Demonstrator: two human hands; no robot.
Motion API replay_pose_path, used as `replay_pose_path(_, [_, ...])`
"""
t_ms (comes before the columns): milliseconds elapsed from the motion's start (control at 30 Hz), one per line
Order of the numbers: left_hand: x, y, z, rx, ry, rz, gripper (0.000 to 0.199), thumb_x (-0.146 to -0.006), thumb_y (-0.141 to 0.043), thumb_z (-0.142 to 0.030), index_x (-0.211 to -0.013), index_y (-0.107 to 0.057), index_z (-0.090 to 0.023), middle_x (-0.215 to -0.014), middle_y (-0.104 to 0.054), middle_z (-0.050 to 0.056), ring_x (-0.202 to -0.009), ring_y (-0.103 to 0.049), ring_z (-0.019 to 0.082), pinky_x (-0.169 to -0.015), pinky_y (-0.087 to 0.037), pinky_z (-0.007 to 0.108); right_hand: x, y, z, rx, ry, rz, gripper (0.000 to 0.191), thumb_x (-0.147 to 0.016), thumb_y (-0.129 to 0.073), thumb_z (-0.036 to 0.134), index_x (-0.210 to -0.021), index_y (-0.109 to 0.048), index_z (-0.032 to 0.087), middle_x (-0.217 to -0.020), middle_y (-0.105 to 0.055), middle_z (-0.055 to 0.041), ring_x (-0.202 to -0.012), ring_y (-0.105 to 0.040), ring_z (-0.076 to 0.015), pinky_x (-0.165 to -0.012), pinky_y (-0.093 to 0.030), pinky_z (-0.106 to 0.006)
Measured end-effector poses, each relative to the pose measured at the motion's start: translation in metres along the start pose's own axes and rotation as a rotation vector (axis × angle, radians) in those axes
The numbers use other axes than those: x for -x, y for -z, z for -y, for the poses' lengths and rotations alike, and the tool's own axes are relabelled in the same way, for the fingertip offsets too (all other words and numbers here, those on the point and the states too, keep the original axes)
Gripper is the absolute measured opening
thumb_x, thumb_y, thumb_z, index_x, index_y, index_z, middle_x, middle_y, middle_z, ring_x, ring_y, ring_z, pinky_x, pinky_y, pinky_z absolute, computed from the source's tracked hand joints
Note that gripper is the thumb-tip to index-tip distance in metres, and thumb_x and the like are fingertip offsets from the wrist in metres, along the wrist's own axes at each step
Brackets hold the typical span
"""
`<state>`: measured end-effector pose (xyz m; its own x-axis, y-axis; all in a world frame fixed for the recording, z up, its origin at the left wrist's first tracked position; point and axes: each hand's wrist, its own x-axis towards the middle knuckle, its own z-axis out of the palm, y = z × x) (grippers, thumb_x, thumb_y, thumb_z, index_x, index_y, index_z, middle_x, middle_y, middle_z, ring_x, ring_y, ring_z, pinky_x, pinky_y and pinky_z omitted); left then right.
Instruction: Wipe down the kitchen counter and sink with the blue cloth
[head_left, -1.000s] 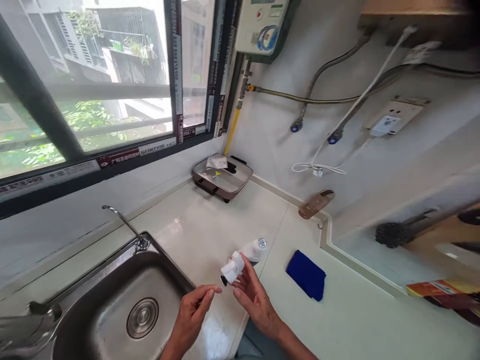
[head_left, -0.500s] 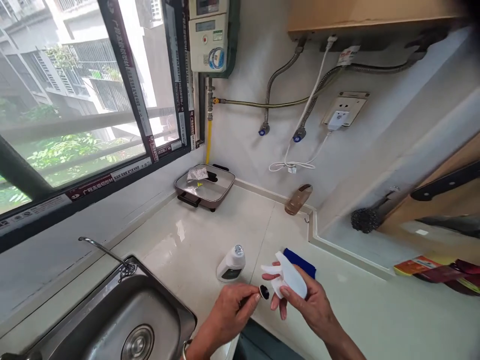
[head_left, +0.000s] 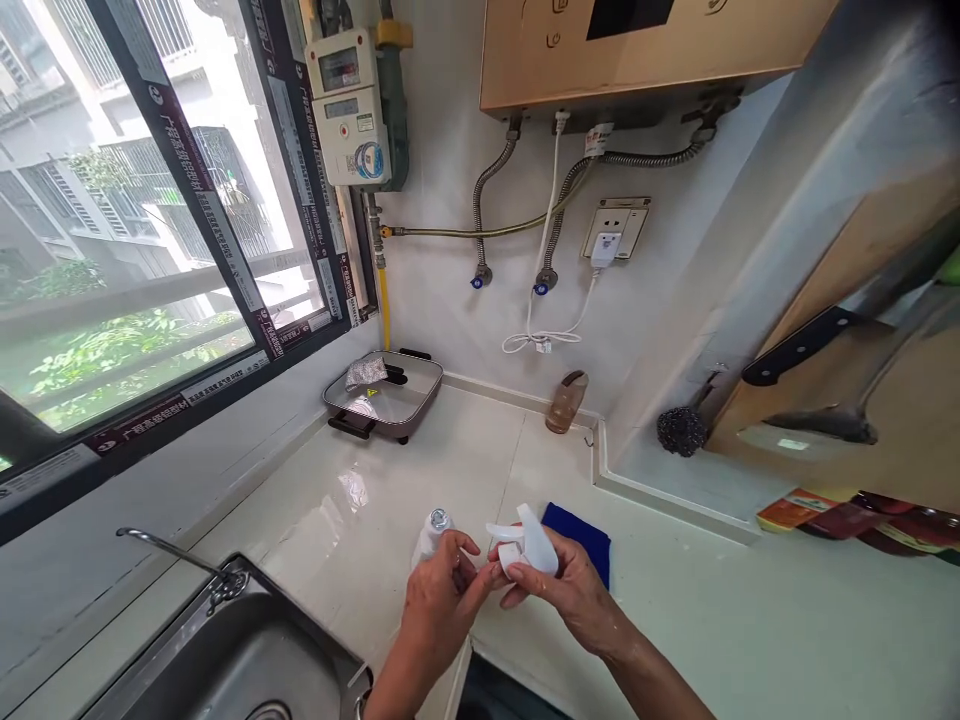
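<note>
R hand (head_left: 581,600) is gripping a white spray head (head_left: 541,548), thumb pressing on the near side, other fingers mostly hidden. The spray head is sitting just R of the white bottle (head_left: 426,543), apart from it, w/ a thin lever sticking out twd that bottle. L hand (head_left: 439,595) is bending its fingers in front of the bottle, partly hiding it; its tips are meeting by the spray head's near end, but can't tell if they're pinching a small part or just touching. The bottle itself is standing on the counter (head_left: 450,460), its neck showing w/o a spray head on.

A blue cloth (head_left: 577,530) is lying R of the bottle, partly hidden by R hand. A lidded pan (head_left: 409,405) is resting well behind the bottle, a bit L; the sink (head_left: 262,650) is sitting to the bottle's L & nearer.
</note>
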<state>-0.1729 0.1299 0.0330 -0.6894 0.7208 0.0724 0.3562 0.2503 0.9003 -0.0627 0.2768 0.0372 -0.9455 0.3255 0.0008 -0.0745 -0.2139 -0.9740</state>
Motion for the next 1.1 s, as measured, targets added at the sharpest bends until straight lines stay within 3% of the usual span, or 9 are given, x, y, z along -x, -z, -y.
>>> replay_pose_path(100, [-0.001, 0.011, 0.003, -0.061, -0.07, -0.018, 0.028, -0.089, -0.058, -0.049, -0.102, -0.057, -0.023, -0.066, -0.061, -0.005, -0.058, -0.055, 0.011, -0.058, -0.043, 0.025, -0.008, 0.009, 0.011, -0.041, -0.006, -0.071, 0.04, -0.076, -0.081, 0.045, -0.1, -0.069, 0.016, -0.094, -0.071, -0.0064, -0.082, -0.072, -0.0226, -0.065, -0.065, -0.034])
replay_pose_path(200, [0.003, 0.036, 0.018, -0.126, -0.145, -0.232, 0.037, -0.085, -0.064, -0.047, -0.116, -0.058, -0.026, -0.106, -0.072, 0.005, -0.096, -0.068, 0.019, -0.088, -0.056, 0.036, -0.017, 0.022, 0.037, -0.05, 0.036, -0.161, 0.04, -0.074, -0.083, 0.044, -0.098, -0.069, 0.015, -0.09, -0.073, -0.0082, -0.076, -0.073, -0.022, -0.065, -0.065, -0.034])
replay_pose_path(267, [0.007, 0.053, 0.032, -0.168, -0.156, -0.448, 0.049, -0.083, -0.067, -0.045, -0.127, -0.054, -0.027, -0.131, -0.064, 0.01, -0.124, -0.06, 0.026, -0.108, -0.05, 0.049, -0.021, 0.033, 0.057, -0.021, 0.106, -0.222, 0.038, -0.075, -0.083, 0.043, -0.096, -0.07, 0.015, -0.085, -0.074, -0.0088, -0.071, -0.072, -0.0213, -0.066, -0.066, -0.035])
replay_pose_path(333, [0.01, 0.061, 0.046, -0.154, -0.135, -0.52, 0.054, -0.085, -0.066, -0.044, -0.134, -0.049, -0.027, -0.141, -0.058, 0.012, -0.135, -0.053, 0.029, -0.115, -0.044, 0.057, -0.023, 0.042, 0.074, 0.035, 0.175, -0.272, 0.036, -0.075, -0.082, 0.042, -0.097, -0.071, 0.016, -0.083, -0.074, -0.0089, -0.071, -0.072, -0.0223, -0.065, -0.066, -0.037])
replay_pose_path(467, [0.003, 0.049, 0.059, -0.009, -0.09, -0.296, 0.061, -0.086, -0.064, -0.043, -0.141, -0.043, -0.028, -0.15, -0.052, 0.012, -0.14, -0.048, 0.028, -0.118, -0.043, 0.055, -0.02, 0.051, 0.093, 0.188, 0.266, -0.314, 0.034, -0.075, -0.083, 0.036, -0.102, -0.071, 0.019, -0.087, -0.075, -0.0083, -0.073, -0.073, -0.0243, -0.065, -0.067, -0.04])
replay_pose_path(600, [-0.015, 0.026, 0.065, 0.06, -0.043, -0.17, 0.064, -0.085, -0.066, -0.04, -0.142, -0.042, -0.028, -0.15, -0.052, 0.011, -0.137, -0.052, 0.028, -0.119, -0.042, 0.055, -0.011, 0.04, 0.107, 0.321, 0.377, -0.422, 0.036, -0.077, -0.081, 0.034, -0.108, -0.069, 0.021, -0.091, -0.075, -0.0074, -0.074, -0.073, -0.025, -0.067, -0.066, -0.042])
replay_pose_path(733, [-0.032, 0.013, 0.074, 0.136, -0.089, -0.15, 0.057, -0.084, -0.066, -0.034, -0.137, -0.047, -0.024, -0.144, -0.058, 0.012, -0.132, -0.056, 0.026, -0.116, -0.045, 0.052, -0.003, 0.014, 0.123, 0.417, 0.512, -0.522, 0.036, -0.075, -0.083, 0.036, -0.105, -0.07, 0.022, -0.085, -0.073, -0.0059, -0.067, -0.071, -0.025, -0.064, -0.066, -0.044])
replay_pose_path(833, [-0.039, 0.007, 0.078, 0.199, -0.141, -0.154, 0.049, -0.086, -0.064, -0.035, -0.132, -0.051, -0.023, -0.138, -0.063, 0.012, -0.129, -0.059, 0.024, -0.114, -0.047, 0.05, 0.0, 0.0, 0.128, 0.494, 0.513, -0.6, 0.029, -0.077, -0.08, 0.037, -0.1, -0.071, 0.023, -0.083, -0.072, -0.0057, -0.065, -0.07, -0.0242, -0.065, -0.065, -0.044])
replay_pose_path(1100, [-0.04, -0.001, 0.079, 0.245, -0.159, -0.189, 0.035, -0.091, -0.059, -0.037, -0.123, -0.06, -0.024, -0.127, -0.071, 0.009, -0.118, -0.066, 0.02, -0.108, -0.053, 0.045, 0.004, 0.024, 0.116, 0.574, 0.539, -0.477, 0.035, -0.077, -0.08, 0.034, -0.109, -0.07, 0.024, -0.083, -0.075, -0.0062, -0.066, -0.071, -0.0261, -0.064, -0.064, -0.044])
